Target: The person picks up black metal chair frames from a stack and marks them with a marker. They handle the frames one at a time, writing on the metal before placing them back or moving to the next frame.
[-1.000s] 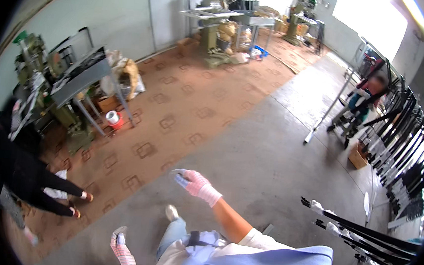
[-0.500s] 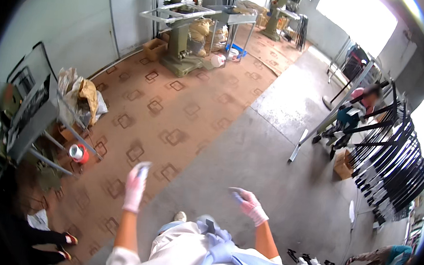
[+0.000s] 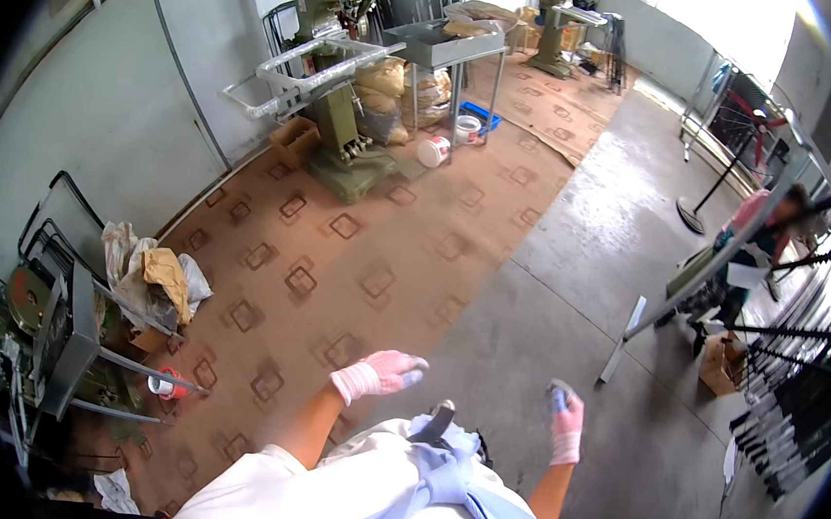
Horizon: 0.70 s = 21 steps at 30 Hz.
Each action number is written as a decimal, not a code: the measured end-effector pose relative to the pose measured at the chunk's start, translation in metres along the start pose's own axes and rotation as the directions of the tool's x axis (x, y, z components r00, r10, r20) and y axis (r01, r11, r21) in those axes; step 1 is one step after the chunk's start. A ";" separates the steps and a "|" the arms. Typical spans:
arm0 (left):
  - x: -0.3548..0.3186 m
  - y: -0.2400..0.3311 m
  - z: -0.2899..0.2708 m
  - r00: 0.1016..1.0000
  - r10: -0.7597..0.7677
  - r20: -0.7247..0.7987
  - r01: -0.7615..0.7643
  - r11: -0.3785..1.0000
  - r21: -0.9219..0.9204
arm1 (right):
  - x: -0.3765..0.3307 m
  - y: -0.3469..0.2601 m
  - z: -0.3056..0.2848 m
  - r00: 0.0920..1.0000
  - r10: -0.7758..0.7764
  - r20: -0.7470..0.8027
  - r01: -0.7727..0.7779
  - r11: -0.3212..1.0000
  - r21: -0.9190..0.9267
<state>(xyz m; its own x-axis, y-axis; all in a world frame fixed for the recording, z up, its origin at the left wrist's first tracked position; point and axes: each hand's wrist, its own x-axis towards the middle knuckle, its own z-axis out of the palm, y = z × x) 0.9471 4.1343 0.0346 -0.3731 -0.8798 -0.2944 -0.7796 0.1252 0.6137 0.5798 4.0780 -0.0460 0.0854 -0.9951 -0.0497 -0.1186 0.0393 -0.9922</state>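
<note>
Probably soft and light, the pale-blue cloth point(image 3: 444, 474) lies knotted over a white garment point(image 3: 319, 494) — its bunched knot offers the firmest hold. The left hand point(image 3: 385, 372) and right hand point(image 3: 564, 420), in pink gloves point(image 3: 355, 382), are loosely spread — nothing visible in either. Smooth grey concrete point(image 3: 518, 326) meets patterned brown carpet point(image 3: 355, 279).

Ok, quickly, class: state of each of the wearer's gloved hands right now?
Left hand: open, fingers loosely bent, nothing seen in it.
Right hand: open, fingers loosely bent, nothing seen in it.

Two pink-gloved hands point(image 3: 387, 371) point(image 3: 566, 423) and one fan point(image 3: 759, 118) show.
</note>
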 end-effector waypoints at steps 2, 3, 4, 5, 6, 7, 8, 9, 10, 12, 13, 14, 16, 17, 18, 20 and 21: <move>0.018 -0.020 -0.027 0.978 -0.088 -0.191 0.082 0.996 -0.039 | 0.084 -0.059 0.012 0.997 -0.036 0.064 0.045 0.990 -0.133; 0.028 -0.030 -0.038 0.949 -0.129 -0.286 0.114 0.991 -0.069 | 0.119 -0.083 0.022 0.994 -0.041 0.100 0.055 0.988 -0.148; 0.040 -0.045 -0.044 0.930 -0.202 -0.309 0.178 0.979 -0.101 | 0.154 -0.100 0.035 0.984 -0.067 0.164 0.080 0.994 -0.075; 0.053 -0.060 -0.050 0.906 -0.266 -0.329 0.233 0.963 -0.137 | 0.186 -0.115 0.049 0.970 -0.099 0.220 0.102 0.995 -0.005; 0.066 -0.072 -0.055 0.871 -0.350 -0.346 0.297 0.934 -0.198 | 0.214 -0.124 0.062 0.952 -0.135 0.276 0.120 0.990 0.070; 0.079 -0.084 -0.060 0.850 -0.453 -0.268 0.403 0.887 -0.223 | 0.238 -0.129 0.072 0.932 -0.077 0.355 0.072 0.997 0.029; 0.094 -0.097 -0.067 0.812 -0.549 -0.198 0.501 0.829 -0.247 | 0.266 -0.136 0.086 0.900 -0.027 0.435 0.039 0.999 -0.018; 0.114 -0.104 -0.078 0.761 -0.635 -0.131 0.591 0.762 -0.263 | 0.295 -0.144 0.097 0.860 0.019 0.509 0.017 0.998 -0.067; 0.139 -0.108 -0.091 0.754 -0.643 -0.137 0.597 0.757 -0.265 | 0.320 -0.149 0.101 0.814 -0.031 0.580 0.144 0.978 -0.150; 0.183 -0.113 -0.131 0.734 -0.661 -0.153 0.616 0.744 -0.258 | 0.371 -0.150 0.108 0.736 -0.042 0.676 0.244 0.947 -0.207; 0.215 -0.126 -0.146 0.749 -0.632 -0.199 0.591 0.773 -0.233 | 0.401 -0.152 0.108 0.704 0.028 0.710 0.306 0.890 -0.339; 0.248 -0.143 -0.161 0.752 -0.611 -0.247 0.573 0.791 -0.211 | 0.434 -0.158 0.108 0.666 0.102 0.739 0.377 0.809 -0.451; 0.317 -0.161 -0.200 0.756 -0.521 -0.397 0.508 0.849 -0.146 | 0.496 -0.163 0.098 0.611 0.152 0.777 0.466 0.724 -0.508; 0.356 -0.161 -0.221 0.744 -0.455 -0.490 0.463 0.879 -0.114 | 0.525 -0.168 0.092 0.665 0.103 0.739 0.405 0.783 -0.473; 0.393 -0.158 -0.245 0.761 -0.374 -0.530 0.391 0.916 -0.084 | 0.548 -0.173 0.087 0.714 0.061 0.697 0.339 0.841 -0.421; 0.479 -0.146 -0.295 0.844 -0.207 -0.494 0.235 0.972 -0.005 | 0.593 -0.171 0.069 0.843 0.046 0.536 0.182 0.913 -0.364; 0.523 -0.131 -0.320 0.889 -0.094 -0.447 0.139 0.988 0.069 | 0.616 -0.166 0.056 0.908 0.064 0.415 0.096 0.930 -0.354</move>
<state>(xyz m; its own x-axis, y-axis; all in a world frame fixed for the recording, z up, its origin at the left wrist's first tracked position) 1.0150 3.5115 0.0353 -0.0334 -0.9994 0.0082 -0.8566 0.0328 0.5149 0.7072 3.4637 0.0820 0.4804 -0.8630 -0.1561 -0.4523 -0.0914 -0.8871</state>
